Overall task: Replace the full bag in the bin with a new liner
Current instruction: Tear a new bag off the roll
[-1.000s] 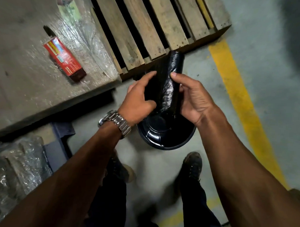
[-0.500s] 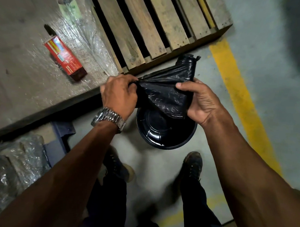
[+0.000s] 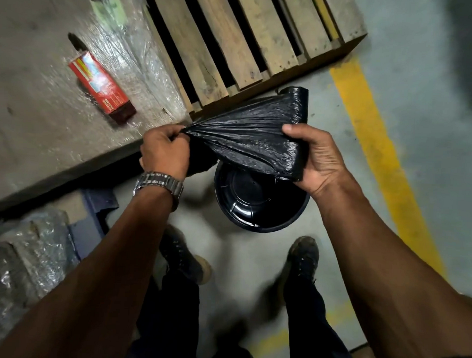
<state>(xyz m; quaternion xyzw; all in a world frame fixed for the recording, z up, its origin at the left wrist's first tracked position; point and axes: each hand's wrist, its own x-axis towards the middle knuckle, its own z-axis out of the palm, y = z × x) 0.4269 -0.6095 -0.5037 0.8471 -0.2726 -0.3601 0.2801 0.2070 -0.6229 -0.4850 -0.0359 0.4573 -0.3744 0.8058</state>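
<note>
A black plastic liner (image 3: pixel 254 134) is stretched sideways between my two hands, just above the bin. My left hand (image 3: pixel 165 152) grips a bunched corner of it in a fist. My right hand (image 3: pixel 314 157) holds the still-rolled part, thumb on top and fingers behind. Below them on the concrete floor stands a small round black bin (image 3: pixel 258 206); I see its bare, shiny bottom, with no bag in it. The liner hides the bin's far rim.
A wooden pallet (image 3: pixel 234 39) lies just beyond the bin. To the left is a wrapped surface with a red box (image 3: pixel 101 87) on it. A yellow floor line (image 3: pixel 382 157) runs on the right. My two shoes (image 3: pixel 303 257) stand close behind the bin.
The liner went from a tight roll held upright to a sheet pulled out sideways. My left hand moved left with the free end while my right hand kept the roll.
</note>
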